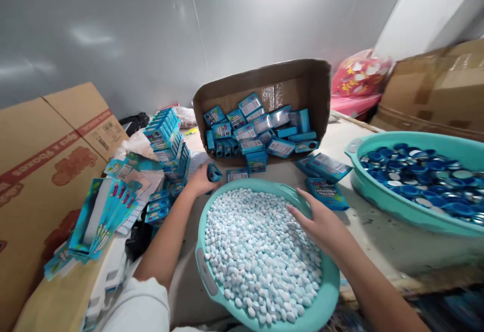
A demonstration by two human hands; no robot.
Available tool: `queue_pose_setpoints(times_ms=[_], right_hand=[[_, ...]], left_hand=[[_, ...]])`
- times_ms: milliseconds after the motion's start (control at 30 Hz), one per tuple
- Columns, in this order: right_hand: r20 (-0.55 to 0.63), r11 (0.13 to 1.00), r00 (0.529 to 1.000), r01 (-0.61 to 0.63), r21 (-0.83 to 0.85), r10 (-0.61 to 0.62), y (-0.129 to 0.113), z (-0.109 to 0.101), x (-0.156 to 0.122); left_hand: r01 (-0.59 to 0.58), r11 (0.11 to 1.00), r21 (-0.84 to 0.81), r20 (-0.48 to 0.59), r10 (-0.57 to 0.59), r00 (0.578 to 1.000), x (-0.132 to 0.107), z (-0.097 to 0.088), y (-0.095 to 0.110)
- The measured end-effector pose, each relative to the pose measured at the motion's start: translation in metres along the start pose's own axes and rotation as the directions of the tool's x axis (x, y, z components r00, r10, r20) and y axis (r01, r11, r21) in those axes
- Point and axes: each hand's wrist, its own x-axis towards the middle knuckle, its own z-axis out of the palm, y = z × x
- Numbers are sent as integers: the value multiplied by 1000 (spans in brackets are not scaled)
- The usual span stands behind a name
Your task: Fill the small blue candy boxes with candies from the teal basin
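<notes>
A turquoise basin (333,291) in front of me is filled with small pale blue and white candies (260,251). Beyond its left rim, my left hand (199,181) is closed around a small blue candy box (214,172), whose dark end faces up. My right hand (317,218) reaches over the basin's right rim with fingers apart, the fingertips at the edge of the candies and nothing visible in them. A flat blue printed box (237,175) lies just behind the basin, near my left hand.
Behind stands a tipped cardboard box (321,95) of small blue boxes. To the right, a second turquoise basin (372,201) holds blue-and-silver tins, with larger blue packages (327,193) beside it. Stacked blue cartons (166,140) and unfolded packaging (102,216) crowd the left, beside a large carton (34,160).
</notes>
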Motion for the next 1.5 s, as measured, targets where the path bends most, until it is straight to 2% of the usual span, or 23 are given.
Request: queue_pose_setpoints(times_ms=[100, 200, 267, 333, 400, 433, 467, 500, 567, 600, 667, 733, 800, 867, 900, 967, 1033, 1133, 1200, 1333, 1500], right_hand=[[-22, 999, 1000, -8, 50, 9, 3, -1, 1], [-24, 997, 1000, -7, 80, 9, 8, 0, 4], [-17, 996, 1000, -4, 93, 6, 12, 2, 5], [-64, 996, 997, 41, 85, -35, 15, 4, 5], [-189, 986, 970, 162, 29, -154, 15, 5, 2], [-244, 969, 938, 248, -20, -245, 13, 4, -1], [-262, 937, 900, 342, -74, -350, 10, 3, -3], [-230, 891, 860, 437, -126, -455, 7, 2, -5], [-54, 787, 794, 587, -187, -605, -4, -3, -7], [39, 749, 770, 629, -210, -636, -10, -5, -6], [113, 732, 773, 629, -261, -624, -24, -8, -2], [145, 716, 759, 648, -258, -635, -36, -7, 6], [261, 674, 691, 720, -165, -674, -44, -1, 16], [378, 666, 636, 743, -65, -672, -49, 9, 25], [411, 684, 638, 728, -46, -651, -49, 14, 28], [429, 723, 674, 688, -66, -602, -48, 23, 32], [438, 745, 698, 662, -90, -567, -46, 29, 29], [489, 786, 707, 614, -65, -512, -47, 30, 19], [502, 830, 738, 553, -70, -450, -51, 30, 10], [409, 892, 845, 431, -137, -345, -60, 34, -1], [320, 915, 895, 373, -151, -311, -62, 41, -4]], left_hand=[[-31, 994, -106, -270, 1, 963, -36, -27, -7], [-232, 918, -320, -497, 46, 866, -84, -37, -13], [-272, 849, -453, -556, -31, 831, -114, -33, -18], [-277, 742, -610, -557, -153, 816, -139, -25, -20], [-309, 584, -750, -541, -275, 794, -155, -16, -16], [-326, 512, -795, -530, -325, 783, -158, -13, -11], [-336, 455, -825, -512, -348, 785, -159, -11, -3], [-336, 413, -846, -488, -348, 800, -156, -9, 7], [-311, 364, -878, -414, -252, 875, -142, -6, 33], [-299, 341, -891, -378, -195, 905, -132, -5, 47], [-288, 302, -909, -332, -103, 938, -110, -1, 73], [-290, 344, -893, -289, 57, 956, -92, 5, 90], [-232, 410, -882, -162, 198, 967, -84, 12, 95], [-137, 489, -861, -22, 233, 972, -84, 16, 92], [-94, 532, -842, 27, 216, 976, -86, 18, 89], [-26, 618, -786, 101, 170, 980, -89, 17, 80], [3, 669, -743, 165, 179, 970, -89, 14, 73], [15, 672, -740, 239, 242, 940, -83, 11, 66], [30, 698, -716, 267, 233, 935, -81, 11, 66], [34, 747, -664, 250, 178, 952, -85, 15, 72], [-6, 802, -597, 169, 133, 977, -89, 19, 80]])
